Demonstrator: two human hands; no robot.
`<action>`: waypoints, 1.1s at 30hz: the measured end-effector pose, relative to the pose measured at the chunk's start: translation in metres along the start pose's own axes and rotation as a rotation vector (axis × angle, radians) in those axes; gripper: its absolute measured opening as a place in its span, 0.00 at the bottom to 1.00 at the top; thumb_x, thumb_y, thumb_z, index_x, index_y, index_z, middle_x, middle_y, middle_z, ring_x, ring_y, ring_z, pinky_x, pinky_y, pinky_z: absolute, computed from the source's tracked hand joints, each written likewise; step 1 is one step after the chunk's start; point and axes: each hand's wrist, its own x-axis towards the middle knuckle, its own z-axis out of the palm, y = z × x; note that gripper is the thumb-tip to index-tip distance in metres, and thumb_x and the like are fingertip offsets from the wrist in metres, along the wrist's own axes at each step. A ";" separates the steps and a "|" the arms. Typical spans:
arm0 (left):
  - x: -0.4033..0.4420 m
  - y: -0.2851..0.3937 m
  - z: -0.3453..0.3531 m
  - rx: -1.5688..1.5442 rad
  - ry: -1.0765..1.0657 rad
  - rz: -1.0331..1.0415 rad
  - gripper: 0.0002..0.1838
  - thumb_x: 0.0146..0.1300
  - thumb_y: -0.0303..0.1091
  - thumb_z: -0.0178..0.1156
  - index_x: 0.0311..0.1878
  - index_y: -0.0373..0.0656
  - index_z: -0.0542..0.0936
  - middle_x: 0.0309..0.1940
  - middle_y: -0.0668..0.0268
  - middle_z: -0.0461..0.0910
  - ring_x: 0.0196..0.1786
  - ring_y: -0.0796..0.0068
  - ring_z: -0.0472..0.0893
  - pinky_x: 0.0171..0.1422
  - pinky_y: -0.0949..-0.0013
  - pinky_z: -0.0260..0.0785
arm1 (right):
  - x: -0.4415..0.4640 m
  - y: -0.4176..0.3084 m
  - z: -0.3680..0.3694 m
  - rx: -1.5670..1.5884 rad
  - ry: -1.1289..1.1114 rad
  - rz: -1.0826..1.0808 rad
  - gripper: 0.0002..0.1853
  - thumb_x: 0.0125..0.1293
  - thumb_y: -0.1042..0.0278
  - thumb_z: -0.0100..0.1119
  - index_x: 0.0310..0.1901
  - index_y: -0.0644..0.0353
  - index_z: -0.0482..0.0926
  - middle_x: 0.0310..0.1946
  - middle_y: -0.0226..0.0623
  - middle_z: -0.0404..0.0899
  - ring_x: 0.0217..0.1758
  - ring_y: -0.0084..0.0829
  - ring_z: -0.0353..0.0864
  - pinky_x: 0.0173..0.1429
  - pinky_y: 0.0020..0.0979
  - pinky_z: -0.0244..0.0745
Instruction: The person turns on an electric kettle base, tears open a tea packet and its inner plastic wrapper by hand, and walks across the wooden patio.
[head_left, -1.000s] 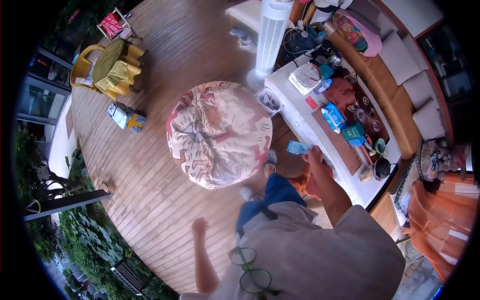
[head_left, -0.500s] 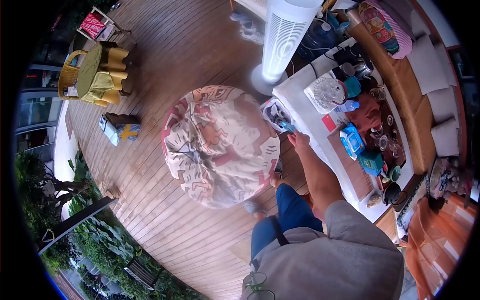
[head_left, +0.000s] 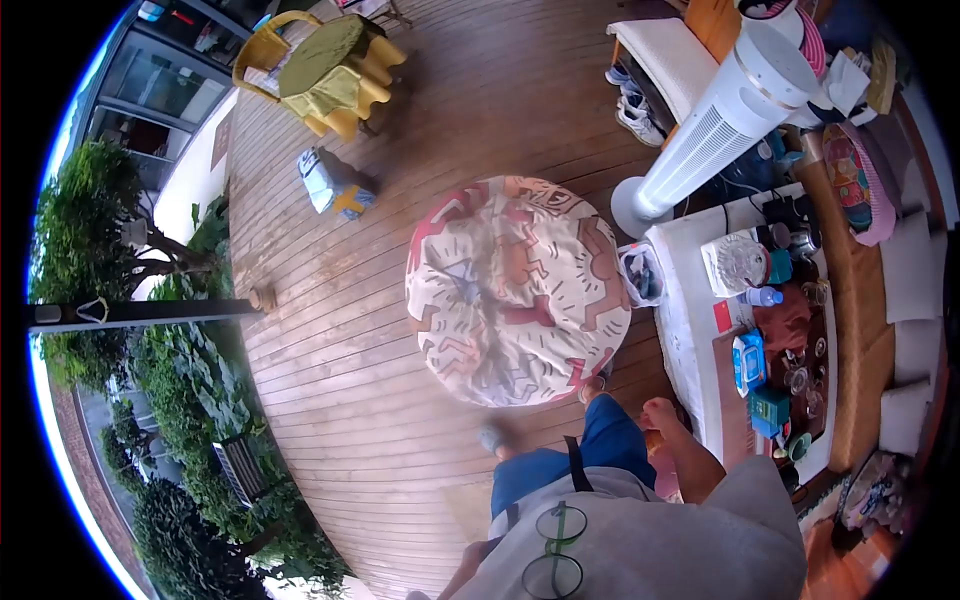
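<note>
My right hand (head_left: 659,415) is loosely closed beside my right thigh, near the low table's front side, and nothing shows in its fingers. Part of my left forearm (head_left: 474,568) appears at the bottom edge; the left hand itself is out of sight. Ahead of my feet lies a large patterned beanbag (head_left: 520,290). Between it and the corner of the white-covered table (head_left: 682,330) stands a small waste bin (head_left: 628,262) with a pale liner and dark rubbish inside.
A white tower fan (head_left: 715,130) stands behind the bin. On the table are a pack of wipes (head_left: 747,362), a water bottle (head_left: 764,297), a teal box (head_left: 769,410) and several cups. A covered stool (head_left: 335,183) and round table (head_left: 335,60) stand on the wooden deck.
My right hand has drawn back from over the bin to my side. The bluish piece it held there no longer shows in it. The view has turned and shifted left.
</note>
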 end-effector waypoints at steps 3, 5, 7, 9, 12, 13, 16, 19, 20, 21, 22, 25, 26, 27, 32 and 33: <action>0.021 -0.036 -0.039 -0.023 0.005 0.069 0.16 0.63 0.42 0.58 0.47 0.41 0.83 0.40 0.59 0.85 0.39 0.60 0.84 0.40 0.53 0.77 | -0.060 0.032 0.023 -0.145 -0.037 0.017 0.11 0.73 0.71 0.52 0.51 0.64 0.81 0.36 0.45 0.84 0.37 0.39 0.88 0.38 0.40 0.88; 0.046 -0.067 -0.080 0.099 -0.018 0.140 0.16 0.63 0.42 0.58 0.47 0.41 0.83 0.40 0.59 0.85 0.39 0.60 0.84 0.41 0.52 0.77 | -0.108 0.031 0.045 -0.278 -0.067 -0.003 0.12 0.74 0.70 0.51 0.52 0.64 0.80 0.37 0.45 0.85 0.36 0.40 0.88 0.39 0.41 0.89; 0.076 -0.104 -0.127 0.663 -0.027 0.381 0.17 0.63 0.42 0.58 0.47 0.41 0.84 0.40 0.59 0.85 0.39 0.59 0.85 0.41 0.52 0.77 | -0.141 0.046 0.083 -0.352 -0.057 -0.006 0.12 0.75 0.68 0.51 0.52 0.64 0.81 0.39 0.45 0.85 0.36 0.41 0.88 0.40 0.41 0.89; 0.100 -0.132 -0.177 0.899 0.045 0.521 0.17 0.63 0.43 0.58 0.47 0.42 0.84 0.40 0.59 0.85 0.39 0.59 0.85 0.41 0.52 0.77 | -0.136 0.090 0.125 -0.244 -0.003 -0.002 0.12 0.74 0.67 0.54 0.49 0.64 0.83 0.41 0.43 0.86 0.37 0.40 0.88 0.40 0.41 0.89; 0.102 -0.155 -0.234 -0.492 0.121 0.225 0.15 0.70 0.37 0.59 0.53 0.38 0.81 0.35 0.56 0.86 0.37 0.64 0.86 0.39 0.64 0.78 | -0.154 0.088 0.186 -0.345 -0.078 0.013 0.10 0.72 0.66 0.59 0.42 0.62 0.86 0.41 0.39 0.87 0.37 0.38 0.87 0.40 0.39 0.88; 0.108 -0.162 -0.253 -0.520 0.198 0.229 0.15 0.71 0.38 0.58 0.54 0.38 0.80 0.35 0.57 0.86 0.35 0.66 0.86 0.37 0.65 0.77 | -0.167 0.076 0.217 -0.433 -0.131 0.020 0.09 0.71 0.65 0.62 0.40 0.61 0.87 0.41 0.38 0.87 0.37 0.37 0.87 0.40 0.38 0.88; 0.091 -0.164 -0.296 -0.700 0.291 0.266 0.15 0.72 0.38 0.57 0.55 0.39 0.79 0.35 0.58 0.86 0.32 0.69 0.85 0.34 0.68 0.75 | -0.187 0.024 0.289 -0.701 -0.252 -0.335 0.06 0.66 0.66 0.67 0.35 0.58 0.88 0.38 0.33 0.87 0.35 0.35 0.85 0.37 0.37 0.86; 0.096 -0.189 -0.315 -0.652 0.239 0.276 0.16 0.73 0.39 0.57 0.55 0.38 0.80 0.36 0.59 0.86 0.34 0.68 0.86 0.36 0.67 0.77 | -0.223 -0.047 0.355 -0.630 -0.270 -0.324 0.04 0.66 0.74 0.58 0.38 0.61 0.83 0.27 0.36 0.80 0.27 0.30 0.81 0.30 0.33 0.82; 0.096 -0.197 -0.313 -0.643 0.220 0.274 0.17 0.73 0.41 0.57 0.54 0.38 0.80 0.36 0.60 0.86 0.36 0.68 0.86 0.39 0.64 0.79 | -0.213 -0.049 0.365 -0.566 -0.272 -0.287 0.05 0.67 0.73 0.58 0.39 0.62 0.83 0.28 0.37 0.81 0.28 0.30 0.82 0.31 0.33 0.82; 0.093 -0.201 -0.311 -0.682 0.214 0.254 0.15 0.73 0.39 0.58 0.52 0.38 0.81 0.36 0.58 0.85 0.35 0.67 0.86 0.38 0.65 0.79 | -0.201 -0.057 0.377 -0.501 -0.272 -0.252 0.05 0.67 0.73 0.58 0.40 0.62 0.82 0.28 0.37 0.81 0.28 0.30 0.83 0.31 0.33 0.83; 0.098 -0.213 -0.309 -0.691 0.176 0.279 0.14 0.73 0.38 0.58 0.51 0.38 0.81 0.37 0.56 0.85 0.38 0.67 0.86 0.40 0.65 0.78 | -0.201 -0.070 0.389 -0.435 -0.270 -0.218 0.06 0.68 0.72 0.58 0.41 0.63 0.82 0.29 0.38 0.82 0.29 0.30 0.83 0.32 0.33 0.84; 0.089 -0.242 -0.308 -0.656 0.108 0.359 0.18 0.66 0.37 0.63 0.54 0.34 0.81 0.42 0.58 0.87 0.42 0.67 0.85 0.53 0.65 0.77 | -0.211 -0.088 0.399 -0.471 -0.225 -0.241 0.05 0.68 0.74 0.56 0.39 0.64 0.82 0.29 0.38 0.81 0.28 0.30 0.83 0.33 0.34 0.85; 0.090 -0.247 -0.312 -0.623 0.098 0.338 0.18 0.67 0.37 0.63 0.54 0.34 0.82 0.42 0.57 0.86 0.42 0.67 0.85 0.52 0.64 0.77 | -0.212 -0.091 0.402 -0.495 -0.222 -0.249 0.05 0.68 0.74 0.56 0.39 0.63 0.81 0.29 0.38 0.81 0.28 0.29 0.83 0.33 0.34 0.85; 0.091 -0.249 -0.317 -0.561 0.092 0.284 0.17 0.67 0.37 0.63 0.53 0.34 0.82 0.41 0.57 0.86 0.42 0.67 0.85 0.52 0.64 0.77 | -0.218 -0.095 0.408 -0.482 -0.193 -0.192 0.05 0.68 0.73 0.57 0.38 0.64 0.81 0.29 0.38 0.81 0.28 0.29 0.83 0.33 0.33 0.85; 0.133 -0.229 -0.367 -0.383 0.081 0.138 0.15 0.68 0.38 0.61 0.49 0.35 0.83 0.40 0.57 0.86 0.42 0.66 0.85 0.48 0.63 0.78 | -0.181 -0.097 0.443 -0.571 -0.221 0.013 0.06 0.68 0.71 0.59 0.34 0.64 0.81 0.26 0.37 0.80 0.26 0.29 0.83 0.29 0.32 0.84; 0.149 -0.218 -0.384 -0.353 0.088 0.140 0.15 0.68 0.38 0.60 0.49 0.36 0.83 0.40 0.57 0.86 0.42 0.66 0.85 0.48 0.63 0.78 | -0.167 -0.104 0.451 -0.587 -0.243 0.029 0.07 0.68 0.71 0.59 0.33 0.64 0.81 0.25 0.38 0.80 0.25 0.29 0.83 0.28 0.32 0.84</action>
